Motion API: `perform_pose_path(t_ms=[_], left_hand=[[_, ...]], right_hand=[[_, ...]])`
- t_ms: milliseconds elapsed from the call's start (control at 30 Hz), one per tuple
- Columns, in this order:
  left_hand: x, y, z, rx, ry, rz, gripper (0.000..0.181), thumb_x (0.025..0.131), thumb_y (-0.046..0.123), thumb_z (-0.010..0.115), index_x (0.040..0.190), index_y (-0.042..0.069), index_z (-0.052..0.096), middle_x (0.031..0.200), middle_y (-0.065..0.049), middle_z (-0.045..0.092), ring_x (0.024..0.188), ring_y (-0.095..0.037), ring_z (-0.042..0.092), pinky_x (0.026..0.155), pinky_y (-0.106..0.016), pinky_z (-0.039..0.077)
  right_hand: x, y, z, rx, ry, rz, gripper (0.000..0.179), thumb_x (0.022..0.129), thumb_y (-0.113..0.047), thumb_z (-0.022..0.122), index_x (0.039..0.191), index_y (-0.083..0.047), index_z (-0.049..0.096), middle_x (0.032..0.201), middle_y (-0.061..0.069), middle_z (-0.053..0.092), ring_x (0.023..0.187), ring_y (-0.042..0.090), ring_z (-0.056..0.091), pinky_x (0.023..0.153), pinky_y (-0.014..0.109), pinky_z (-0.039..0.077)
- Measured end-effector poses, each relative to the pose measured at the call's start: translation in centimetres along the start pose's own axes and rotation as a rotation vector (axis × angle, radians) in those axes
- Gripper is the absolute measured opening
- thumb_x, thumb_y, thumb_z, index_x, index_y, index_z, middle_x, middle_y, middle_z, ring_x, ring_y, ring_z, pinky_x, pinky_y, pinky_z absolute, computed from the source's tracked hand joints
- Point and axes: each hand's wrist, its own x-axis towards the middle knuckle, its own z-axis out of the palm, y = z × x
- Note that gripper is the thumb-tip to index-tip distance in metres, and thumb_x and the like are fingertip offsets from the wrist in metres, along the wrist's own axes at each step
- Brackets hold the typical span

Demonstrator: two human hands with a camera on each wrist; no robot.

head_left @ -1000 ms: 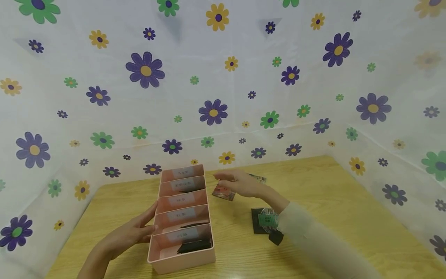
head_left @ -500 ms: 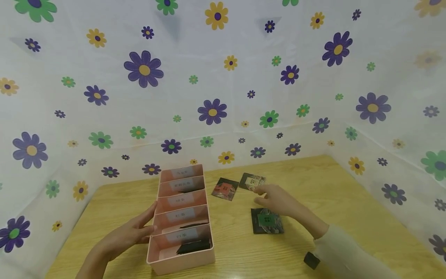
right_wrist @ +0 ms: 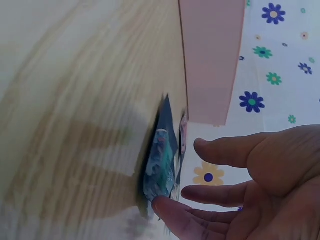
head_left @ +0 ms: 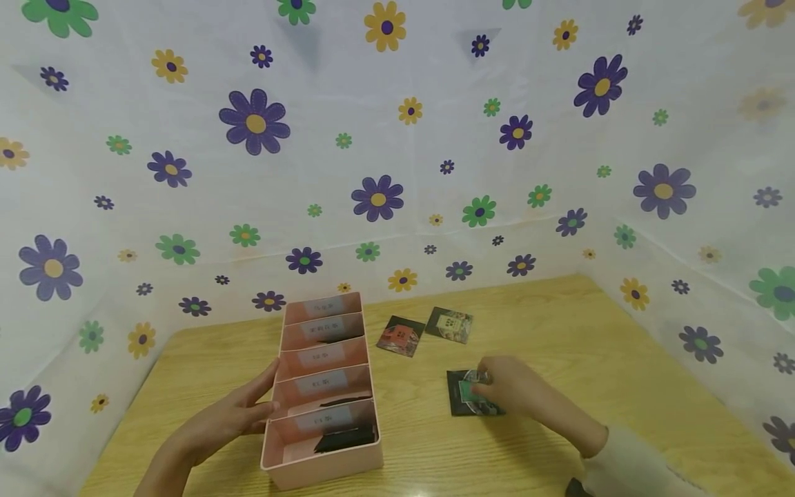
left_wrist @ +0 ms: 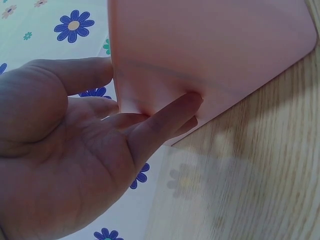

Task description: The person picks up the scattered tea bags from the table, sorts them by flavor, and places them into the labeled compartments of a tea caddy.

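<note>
— Starting with the right hand (head_left: pixel 512 385) — holding anything?
— Not pinching anything, by the look from the wrist. Held wide, thumb apart, right by the packet with the green label (head_left: pixel 462 400). Can't tell if touching.
— And with the left hand (head_left: pixel 226 417)?
— Pressing nearly straight fingers on the side of the pink box (head_left: pixel 323 469), likely to stop it sliding.
— Where to find the green packet?
— Flat on the table (head_left: pixel 410 414), right of the box, face up. Maybe laid so to show its label.
— And farther out?
— See the red-label packet (head_left: pixel 400 337) and the cream-label packet (head_left: pixel 450 325) — also flat, close together. In the box, see five slots with pale tags, probably for keeping kinds apart.
</note>
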Motion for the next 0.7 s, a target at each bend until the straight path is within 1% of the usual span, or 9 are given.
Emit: perform_pose_path(t_ms=[100, 167, 267, 367, 433, 533, 633, 700], left_hand=[[0.0, 0.0, 0.0, -0.002, -0.001, 0.005, 0.08, 0.111, 0.026, 0.049, 0.166, 0.019, -0.008, 0.171, -0.02, -0.009, 0.147, -0.047, 0.032, 0.104, -0.047, 0.051], [0.0, -0.1, 0.0, -0.006, -0.004, 0.01, 0.079, 0.112, 0.025, 0.048, 0.166, 0.019, -0.009, 0.171, -0.02, -0.01, 0.146, -0.047, 0.032, 0.104, -0.047, 0.051], [0.0, -0.1, 0.0, -0.005, -0.009, 0.016, 0.078, 0.112, 0.025, 0.047, 0.166, 0.019, -0.009, 0.171, -0.021, -0.01, 0.146, -0.047, 0.032, 0.105, -0.047, 0.051], [0.0, -0.2, 0.0, -0.006, -0.017, 0.023, 0.078, 0.112, 0.024, 0.047, 0.166, 0.019, -0.009, 0.171, -0.021, -0.01, 0.146, -0.047, 0.032, 0.105, -0.047, 0.051], [0.0, -0.2, 0.0, -0.006, -0.016, 0.025, 0.078, 0.112, 0.024, 0.047, 0.166, 0.019, -0.009, 0.171, -0.021, -0.01, 0.146, -0.047, 0.033, 0.105, -0.047, 0.051], [0.0, -0.3, 0.0, -0.004, -0.011, 0.024, 0.078, 0.112, 0.024, 0.047, 0.166, 0.019, -0.009, 0.171, -0.021, -0.01, 0.146, -0.047, 0.034, 0.105, -0.047, 0.051], [0.0, -0.3, 0.0, -0.002, -0.009, 0.025, 0.078, 0.112, 0.024, 0.047, 0.166, 0.019, -0.009, 0.171, -0.021, -0.01, 0.145, -0.048, 0.034, 0.104, -0.046, 0.051], [0.0, -0.3, 0.0, -0.002, -0.009, 0.026, 0.078, 0.112, 0.024, 0.047, 0.166, 0.019, -0.009, 0.171, -0.021, -0.01, 0.146, -0.048, 0.034, 0.104, -0.046, 0.051]], right_hand=[[0.0, -0.2, 0.5, -0.03, 0.013, 0.007, 0.036, 0.09, -0.017, 0.081, 0.113, 0.008, 0.068, 0.108, 0.019, 0.073, 0.097, 0.034, 0.071, 0.083, 0.048, 0.06], [0.0, -0.4, 0.9, -0.06, 0.023, 0.002, 0.035, 0.09, -0.017, 0.081, 0.112, 0.008, 0.068, 0.108, 0.019, 0.072, 0.098, 0.035, 0.07, 0.084, 0.049, 0.059], [0.1, -0.7, 1.2, -0.113, 0.024, -0.006, 0.033, 0.089, -0.018, 0.082, 0.108, 0.007, 0.069, 0.1, 0.015, 0.07, 0.089, 0.028, 0.066, 0.077, 0.045, 0.059], [0.3, -1.0, 1.6, -0.155, 0.016, -0.023, 0.033, 0.088, -0.016, 0.083, 0.107, 0.007, 0.069, 0.094, 0.012, 0.063, 0.078, 0.021, 0.057, 0.067, 0.039, 0.055], [0.4, -1.1, 1.8, -0.171, 0.009, -0.048, 0.031, 0.088, -0.011, 0.083, 0.109, 0.007, 0.07, 0.094, 0.013, 0.06, 0.076, 0.02, 0.053, 0.065, 0.039, 0.053], [0.6, -1.3, 2.0, -0.181, -0.004, -0.089, 0.029, 0.088, -0.003, 0.081, 0.112, 0.007, 0.07, 0.097, 0.014, 0.059, 0.08, 0.021, 0.052, 0.069, 0.041, 0.053], [0.8, -1.3, 2.2, -0.182, -0.019, -0.13, 0.029, 0.087, 0.003, 0.079, 0.115, 0.007, 0.07, 0.102, 0.016, 0.061, 0.09, 0.024, 0.054, 0.078, 0.044, 0.054], [0.9, -1.1, 2.2, -0.181, -0.027, -0.169, 0.03, 0.086, 0.007, 0.078, 0.115, 0.007, 0.071, 0.107, 0.018, 0.062, 0.098, 0.029, 0.057, 0.084, 0.046, 0.055]])
